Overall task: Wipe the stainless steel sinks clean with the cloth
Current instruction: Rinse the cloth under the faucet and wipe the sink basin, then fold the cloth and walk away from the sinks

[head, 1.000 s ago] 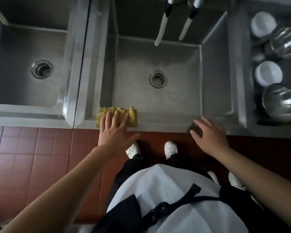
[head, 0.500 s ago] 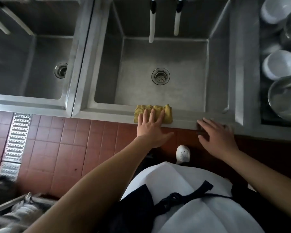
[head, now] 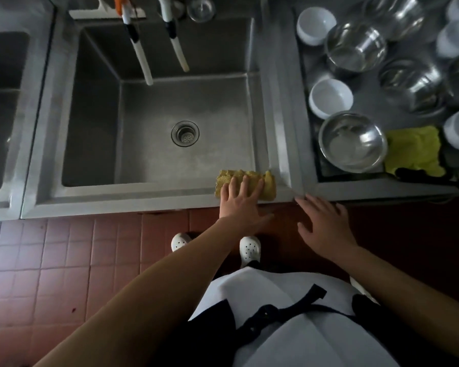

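Observation:
A folded yellow cloth [head: 269,184] lies on the front rim of the middle stainless steel sink [head: 133,198], near its right front corner. My left hand [head: 240,201] presses flat on the cloth, fingers spread over it. My right hand [head: 325,225] hovers open, fingers apart, with its fingertips at the front edge of the counter just right of that corner. The basin has a round drain [head: 185,133] in its floor. A second sink [head: 3,112] shows at the left edge.
Two white-and-black hose spouts [head: 141,54] hang over the basin's back. Right of the sink, a recessed section holds white bowls [head: 330,98], steel bowls [head: 353,143] and a second yellow cloth [head: 414,151]. Red floor tiles [head: 64,260] and my white shoes lie below.
My left hand has slid the cloth along the front rim from the sink's left corner to its right corner. My right hand stayed at the counter edge.

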